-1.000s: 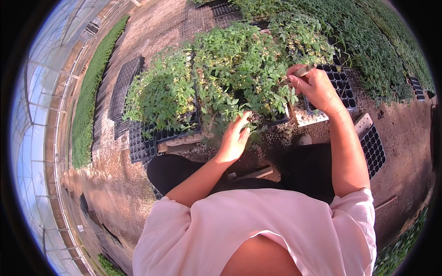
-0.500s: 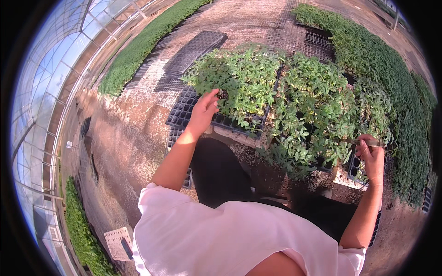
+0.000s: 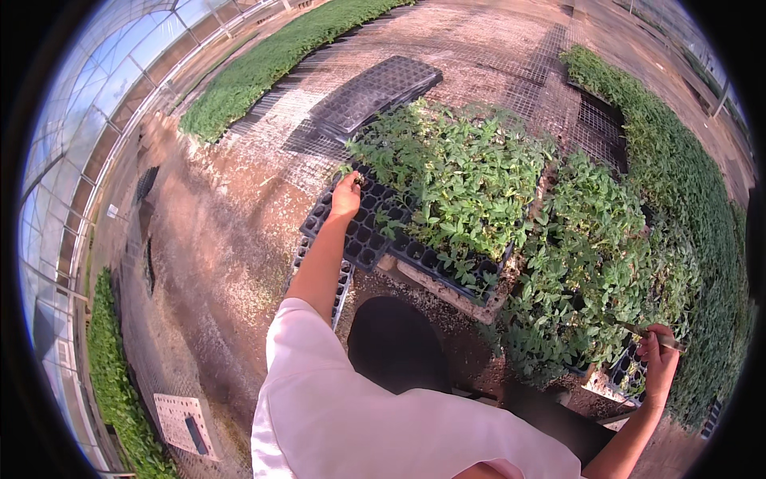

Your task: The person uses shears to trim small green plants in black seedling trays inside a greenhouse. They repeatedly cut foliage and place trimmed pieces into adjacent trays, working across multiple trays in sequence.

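Observation:
My left hand (image 3: 345, 199) is closed in a pinch on a small seedling (image 3: 345, 169), above the left part of a black cell tray (image 3: 365, 237) whose dark cells show. Beside it, a black tray of leafy green seedlings (image 3: 471, 188) rests on a pale perforated block (image 3: 435, 286). On the right, my right hand (image 3: 659, 361) is wrapped round a narrow, tapered tool (image 3: 670, 343), its tip pointing left over a second bed of seedlings (image 3: 590, 263). Whether the tool is a knife, I cannot tell.
A stack of black cell trays (image 3: 375, 92) lies beyond the seedlings on wire mesh. Long green plant beds (image 3: 271, 72) run at far left and along the right (image 3: 678, 168). A pale perforated board (image 3: 187, 427) lies on the floor at lower left.
My left hand, open near the leaves before, is now closed on a seedling and farther left over the cell tray. My right hand still holds the tool. The view has shifted.

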